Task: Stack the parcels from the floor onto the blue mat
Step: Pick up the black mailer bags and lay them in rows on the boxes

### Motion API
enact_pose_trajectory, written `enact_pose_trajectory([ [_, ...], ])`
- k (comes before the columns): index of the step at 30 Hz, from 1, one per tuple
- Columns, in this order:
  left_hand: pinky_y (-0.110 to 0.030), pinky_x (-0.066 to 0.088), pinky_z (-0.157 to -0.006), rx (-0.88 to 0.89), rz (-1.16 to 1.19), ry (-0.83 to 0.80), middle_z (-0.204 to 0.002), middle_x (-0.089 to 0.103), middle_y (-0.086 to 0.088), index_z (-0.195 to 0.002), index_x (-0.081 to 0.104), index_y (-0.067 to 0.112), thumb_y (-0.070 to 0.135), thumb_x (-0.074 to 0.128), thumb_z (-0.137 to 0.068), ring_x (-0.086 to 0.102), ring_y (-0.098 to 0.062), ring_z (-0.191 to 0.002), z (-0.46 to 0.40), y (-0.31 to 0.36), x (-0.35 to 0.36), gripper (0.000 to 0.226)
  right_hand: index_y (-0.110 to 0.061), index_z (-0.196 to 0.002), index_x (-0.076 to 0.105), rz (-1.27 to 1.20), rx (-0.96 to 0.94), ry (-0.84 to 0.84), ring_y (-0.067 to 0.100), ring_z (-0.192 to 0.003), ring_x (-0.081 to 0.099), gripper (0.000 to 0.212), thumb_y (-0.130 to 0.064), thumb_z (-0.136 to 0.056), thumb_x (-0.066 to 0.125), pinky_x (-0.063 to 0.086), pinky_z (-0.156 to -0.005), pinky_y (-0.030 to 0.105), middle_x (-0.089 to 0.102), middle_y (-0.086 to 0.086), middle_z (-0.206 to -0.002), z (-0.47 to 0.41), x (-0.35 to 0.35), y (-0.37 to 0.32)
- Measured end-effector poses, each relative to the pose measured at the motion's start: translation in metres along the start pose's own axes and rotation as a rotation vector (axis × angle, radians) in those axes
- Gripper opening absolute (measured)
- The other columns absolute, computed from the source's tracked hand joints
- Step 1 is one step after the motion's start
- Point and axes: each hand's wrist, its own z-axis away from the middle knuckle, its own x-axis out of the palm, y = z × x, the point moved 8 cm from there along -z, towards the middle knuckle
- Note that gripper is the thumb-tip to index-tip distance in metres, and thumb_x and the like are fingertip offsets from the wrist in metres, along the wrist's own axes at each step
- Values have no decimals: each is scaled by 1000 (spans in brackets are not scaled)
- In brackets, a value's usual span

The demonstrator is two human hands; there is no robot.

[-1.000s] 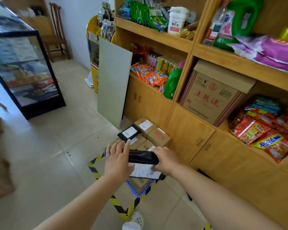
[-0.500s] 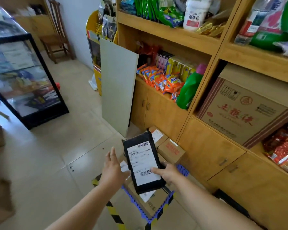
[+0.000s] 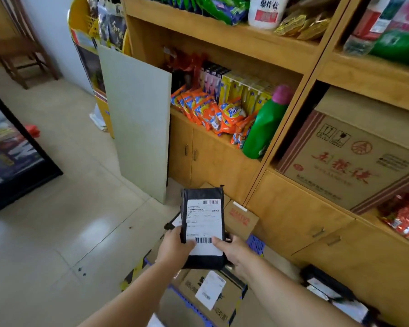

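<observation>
I hold a black poly-bag parcel (image 3: pixel 203 223) with a white shipping label upright over the pile. My left hand (image 3: pixel 175 246) grips its lower left edge, thumb on the label. My right hand (image 3: pixel 232 250) grips its lower right edge. Below them lies a cardboard parcel (image 3: pixel 213 293) with a white label on the blue mat (image 3: pixel 255 243). A second cardboard parcel (image 3: pixel 241 219) with red print sits behind it. More black parcels (image 3: pixel 331 289) lie on the floor at the lower right.
A wooden shelf unit (image 3: pixel 293 204) full of goods stands right behind the mat. A pale board (image 3: pixel 137 123) leans against it. Yellow-black tape (image 3: pixel 135 270) marks the floor by the mat. A black glass display case (image 3: pixel 12 156) is at the left.
The black parcel has been turned label-up and raised. My left hand, open beside it before, now grips its left edge. The view has moved closer to the shelf.
</observation>
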Motion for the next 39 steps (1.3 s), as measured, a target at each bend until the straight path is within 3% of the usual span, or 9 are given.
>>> enact_pose_trajectory([
  [2,-28,50,-76,-1,-55,-62,-111,58,-3,-114,57,22,19,60,-85,59,-17,-92,-29,-1,-3,29,-14,-120,51,-28,26,42,24,-98,64,49,-30,-80,75,54,-88,39,66,7,-112,-13,7,-5],
  [6,-30,52,-75,44,-226,-190,-108,59,-1,-112,58,21,17,58,-80,61,-18,-88,-88,-6,-10,33,-17,-115,51,-130,131,82,24,-95,66,47,-21,-77,78,53,-91,44,68,3,-103,-37,31,-2],
  [12,-25,48,-74,101,-358,-366,-110,58,3,-121,55,25,8,53,-79,59,-15,-90,-166,-21,-17,46,-14,-118,56,-288,234,206,27,-103,62,40,-18,-82,73,50,-94,41,66,5,-111,-88,72,-1],
  [18,-28,53,-85,86,-374,-493,-120,59,5,-127,53,26,8,55,-81,61,-12,-100,-230,-60,11,50,-14,-116,51,-479,308,282,20,-82,61,39,-7,-83,71,45,-60,31,65,2,-94,-139,89,21],
  [21,-26,48,-96,43,-400,-545,-130,58,4,-137,47,23,6,55,-84,58,-13,-112,-258,-88,36,55,-15,-120,48,-535,348,322,20,-80,60,46,-3,-82,71,44,-59,30,64,3,-93,-171,88,43],
  [28,-15,49,-84,-16,-404,-653,-127,59,0,-133,48,19,-1,49,-89,58,-13,-110,-310,-156,101,49,-17,-120,46,-650,449,285,23,-78,61,47,6,-83,65,47,-62,32,65,6,-92,-248,91,108],
  [31,-25,52,-92,-18,-383,-673,-127,59,-1,-132,49,18,-2,51,-89,58,-16,-112,-335,-184,124,47,-15,-122,48,-671,477,287,26,-79,62,48,9,-83,63,47,-62,33,66,10,-96,-279,92,132],
  [34,-13,51,-83,13,-431,-691,-129,54,2,-134,47,18,-2,50,-90,54,-14,-116,-363,-207,137,48,-14,-129,48,-675,487,311,30,-86,63,55,10,-82,63,49,-65,33,66,15,-109,-314,89,156],
  [39,-31,35,-108,174,-793,-521,-155,23,-3,-150,19,27,3,50,-88,27,-23,-139,-429,-239,139,73,-17,-132,48,-523,416,384,31,-105,60,55,2,-84,66,51,-85,41,63,9,-113,-377,81,186],
])
